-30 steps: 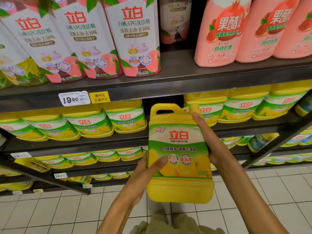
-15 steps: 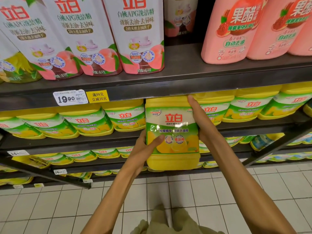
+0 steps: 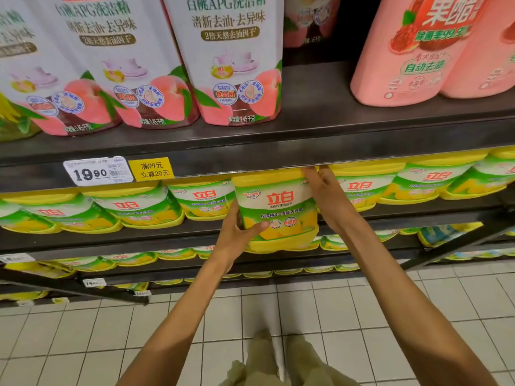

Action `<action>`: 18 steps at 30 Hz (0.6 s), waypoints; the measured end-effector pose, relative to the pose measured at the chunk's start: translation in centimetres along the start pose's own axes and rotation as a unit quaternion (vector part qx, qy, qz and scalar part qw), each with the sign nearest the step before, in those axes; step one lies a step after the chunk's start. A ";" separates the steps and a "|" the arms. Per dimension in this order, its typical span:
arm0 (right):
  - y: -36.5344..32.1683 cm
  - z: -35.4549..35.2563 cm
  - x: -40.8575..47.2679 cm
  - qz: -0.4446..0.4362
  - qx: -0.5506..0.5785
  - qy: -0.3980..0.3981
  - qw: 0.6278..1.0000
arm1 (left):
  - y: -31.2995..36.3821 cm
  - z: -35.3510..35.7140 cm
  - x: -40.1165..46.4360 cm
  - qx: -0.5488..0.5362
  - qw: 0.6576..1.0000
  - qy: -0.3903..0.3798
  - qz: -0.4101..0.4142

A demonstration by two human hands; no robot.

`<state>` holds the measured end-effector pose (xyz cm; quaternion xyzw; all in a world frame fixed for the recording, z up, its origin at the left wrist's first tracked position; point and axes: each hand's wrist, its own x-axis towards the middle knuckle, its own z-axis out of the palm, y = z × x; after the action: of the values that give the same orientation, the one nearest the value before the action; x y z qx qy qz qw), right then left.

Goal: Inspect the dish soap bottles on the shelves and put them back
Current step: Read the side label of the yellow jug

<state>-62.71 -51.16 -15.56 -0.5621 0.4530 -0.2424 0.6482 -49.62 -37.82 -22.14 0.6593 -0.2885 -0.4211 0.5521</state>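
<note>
Both hands hold the yellow dish soap bottle [image 3: 276, 210] between them. The left hand [image 3: 237, 235] grips its lower left side, thumb curled across the label front. The right hand [image 3: 327, 199] lies against its upper right edge, fingers reaching up behind the top; how far they wrap is hard to tell. The bottle stands upright at the front of the middle shelf [image 3: 195, 232], in the gap among matching yellow bottles [image 3: 139, 210], directly below the yellow promotion tag [image 3: 152, 169] and its neighbouring price tag [image 3: 97, 171].
</note>
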 end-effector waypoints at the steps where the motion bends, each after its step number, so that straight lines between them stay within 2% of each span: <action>1: 0.1 -0.1 0.0 -0.006 0.000 0.000 1.000 | -0.2 0.0 0.3 0.002 1.000 0.001 0.000; 7: 1.4 -0.9 -0.6 -0.073 -0.019 -0.037 0.996 | -1.7 0.5 2.4 0.043 0.999 0.023 0.014; 11: 2.2 -1.1 -0.2 -0.074 -0.012 -0.063 0.995 | -2.7 0.6 3.1 0.060 0.997 0.043 0.020; 18: 3.7 -1.0 0.5 -0.137 -0.048 -0.011 0.989 | -2.8 0.9 3.6 0.106 0.990 0.076 0.048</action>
<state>-64.02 -51.13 -19.15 -0.6525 0.3753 -0.3006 0.5857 -48.95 -40.70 -25.76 0.7300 -0.3198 -0.3096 0.5187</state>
